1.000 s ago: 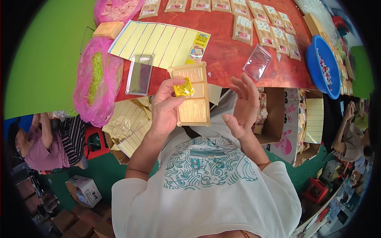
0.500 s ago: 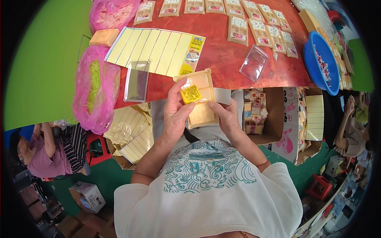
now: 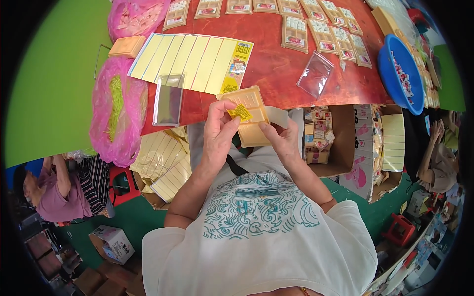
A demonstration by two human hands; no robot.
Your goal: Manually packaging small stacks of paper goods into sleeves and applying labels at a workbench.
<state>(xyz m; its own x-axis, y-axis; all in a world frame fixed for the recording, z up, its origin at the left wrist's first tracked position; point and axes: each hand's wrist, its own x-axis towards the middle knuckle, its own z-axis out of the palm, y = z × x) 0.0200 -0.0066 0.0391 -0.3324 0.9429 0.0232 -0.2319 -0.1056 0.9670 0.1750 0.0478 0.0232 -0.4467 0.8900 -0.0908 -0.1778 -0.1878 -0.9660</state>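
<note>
Just beyond the table's near edge I hold a beige compartment tray [image 3: 254,134], tilted toward me. My left hand [image 3: 218,130] is closed, its thumb and fingers pinching a small yellow printed piece [image 3: 240,113] over the tray's left side; I cannot tell if it is a label or a packet. My right hand [image 3: 283,142] grips the tray's right edge, thumb on top and fingers underneath. A curved pale strip [image 3: 278,116] stands out beside the tray by the right fingers; where it is attached is hidden.
The red table [image 3: 276,69] bears a yellow striped card sheet [image 3: 197,61], two clear lids [image 3: 168,101] and rows of filled trays [image 3: 295,34]. Pink bags [image 3: 118,108] sit at left, a blue basin [image 3: 402,74] at right. Cartons [image 3: 340,143] of packets stand below; co-workers flank me.
The yellow piece, flatter on the tray before, is now tilted and bunched in my left fingers. The tray has tipped, and more of the pale strip shows.
</note>
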